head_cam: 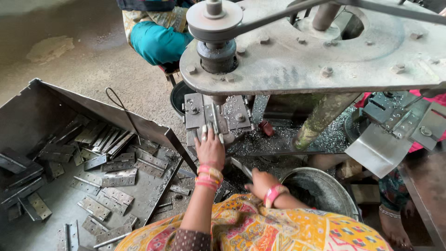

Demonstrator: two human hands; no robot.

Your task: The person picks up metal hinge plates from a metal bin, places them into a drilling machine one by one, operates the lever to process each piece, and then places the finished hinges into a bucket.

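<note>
At far left, a large sheet-metal tray (32, 100) lay on the floor, holding a loose heap of grey metal hinges (104, 179), some folded flat, some opened out. A bent wire hook (121, 106) hung over the tray's far wall.

Right of the tray, the left hand (210, 148) reached forward to the machine's clamp fixture (216, 116). Its fingers were extended and close together, the tips pressing on a narrow metal piece (213, 124) seated in the middle of the fixture, directly below the spindle. Pink and orange bangles (208, 175) sat on that wrist.

The right hand (261, 182) lay nearer, low beside the rim of a round metal bucket (325, 188). Its fingers pointed left and curled downward; whether they gripped anything could not be told, as the tips were hidden. A pink band (273, 194) circled its wrist.

Above, the machine's grey steel plate (320, 60) carried a pulley (214, 17) with a belt running right. Metal swarf (278, 139) was scattered over the bed. At far right, another person's bare foot (395, 227) with an anklet was visible; a second person in teal cloth (158, 42) sat beyond the machine.
</note>
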